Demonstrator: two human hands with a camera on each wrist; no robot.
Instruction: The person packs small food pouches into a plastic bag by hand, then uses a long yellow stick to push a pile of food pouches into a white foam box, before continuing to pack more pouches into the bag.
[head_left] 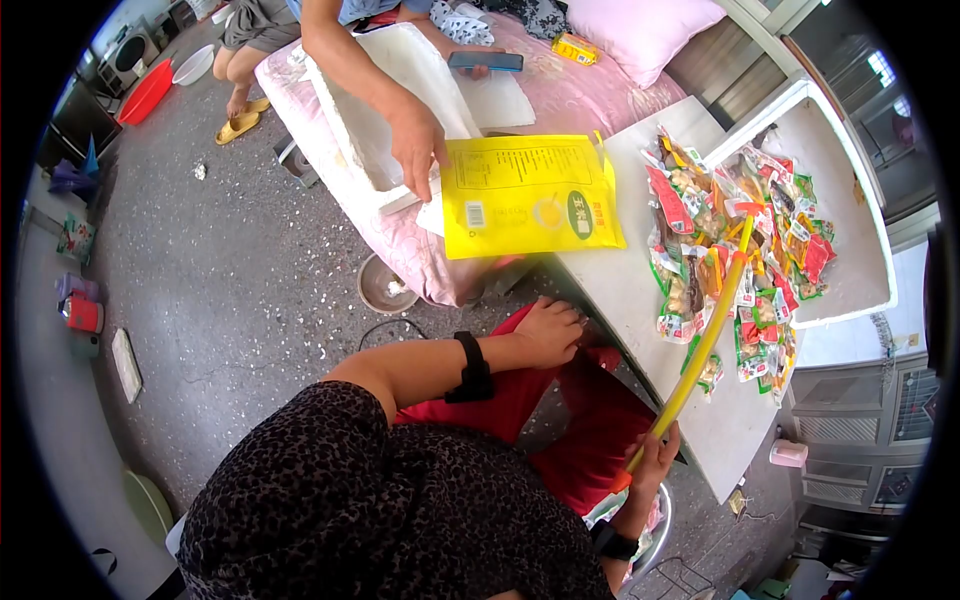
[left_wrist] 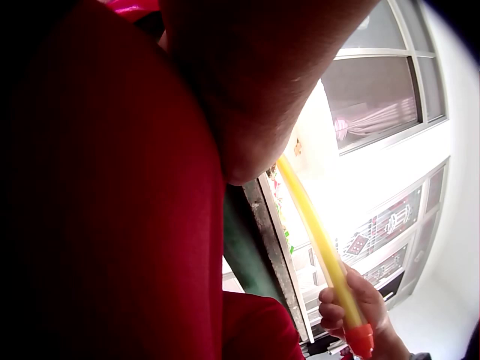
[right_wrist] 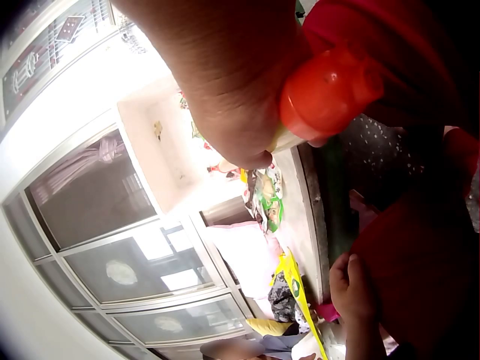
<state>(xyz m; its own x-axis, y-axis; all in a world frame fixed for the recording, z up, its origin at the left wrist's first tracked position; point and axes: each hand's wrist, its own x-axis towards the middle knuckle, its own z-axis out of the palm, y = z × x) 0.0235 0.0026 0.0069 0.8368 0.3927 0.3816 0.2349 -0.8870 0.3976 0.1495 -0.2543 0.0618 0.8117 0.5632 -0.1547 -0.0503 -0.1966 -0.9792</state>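
1. Right hand (head_left: pixel 657 455) grips the yellow stick (head_left: pixel 702 358), its tip over packets (head_left: pixel 680 297) on the surface (head_left: pixel 718 440).
2. Left hand (head_left: pixel 550 333) rests loosely on red trousers (head_left: pixel 480 415).
3. Hard sweeping could spill packets off the surface.

- Yellow tube (head_left: pixel 700 362): partly hidden by the right hand (head_left: pixel 655 457).
- Yellow bag (head_left: pixel 510 205): fine print too small for us to read.
- Pink pillow (head_left: pixel 645 35): cut off by the head view's top edge.
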